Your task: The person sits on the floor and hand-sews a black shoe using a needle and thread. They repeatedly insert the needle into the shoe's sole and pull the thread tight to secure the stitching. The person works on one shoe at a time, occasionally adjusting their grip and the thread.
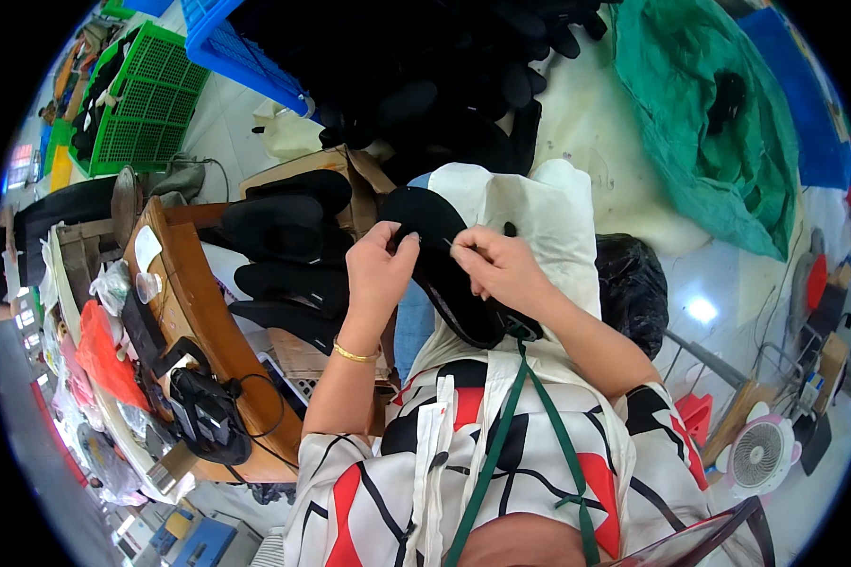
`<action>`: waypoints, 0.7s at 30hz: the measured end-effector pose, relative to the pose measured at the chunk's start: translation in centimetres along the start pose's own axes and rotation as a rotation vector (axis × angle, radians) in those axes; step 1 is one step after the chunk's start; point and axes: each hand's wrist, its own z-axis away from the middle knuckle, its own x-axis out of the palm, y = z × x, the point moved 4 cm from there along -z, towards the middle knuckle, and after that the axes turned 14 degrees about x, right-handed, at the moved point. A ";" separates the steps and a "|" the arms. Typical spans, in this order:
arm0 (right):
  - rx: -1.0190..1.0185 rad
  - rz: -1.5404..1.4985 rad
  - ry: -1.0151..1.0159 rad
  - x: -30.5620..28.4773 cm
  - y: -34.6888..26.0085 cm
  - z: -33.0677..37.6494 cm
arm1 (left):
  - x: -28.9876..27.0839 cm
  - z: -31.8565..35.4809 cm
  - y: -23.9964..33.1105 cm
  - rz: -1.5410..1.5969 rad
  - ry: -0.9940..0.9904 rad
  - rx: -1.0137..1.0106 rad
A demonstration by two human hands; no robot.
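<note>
A black cloth shoe (427, 210) lies over my lap, its rounded end pointing away from me. My left hand (380, 267) grips its left edge, thumb and fingers closed on the fabric. Over the shoe's right side, my right hand (497, 265) is closed in a pinch. A thin pale tip shows at its fingertips, too small to name. Beneath the shoe is a white cloth (563, 213) covering my legs. Green straps (501, 416) hang down my front, and a dark thing at their end is partly hidden by my right forearm.
More black shoes (288, 283) are stacked at my left beside a wooden table (199, 326) carrying a black bag (203, 411). Ahead is a large heap of black shoes (463, 85) by a blue crate (241, 61). A green sack (709, 123) and a fan (761, 454) stand right.
</note>
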 end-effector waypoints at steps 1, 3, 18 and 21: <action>-0.036 0.042 0.004 0.4 -0.2 -0.4 | 0.2 0.3 -0.9 0.055 0.019 -0.052; -0.111 0.127 0.014 1.2 -0.2 -1.3 | 0.5 0.8 -2.3 0.165 0.058 -0.155; -0.296 0.416 0.159 1.6 0.1 -3.1 | 1.0 0.7 -2.5 0.347 0.066 -0.242; -0.319 0.448 0.178 1.9 0.4 -3.7 | 1.0 0.5 -2.1 0.317 0.101 -0.228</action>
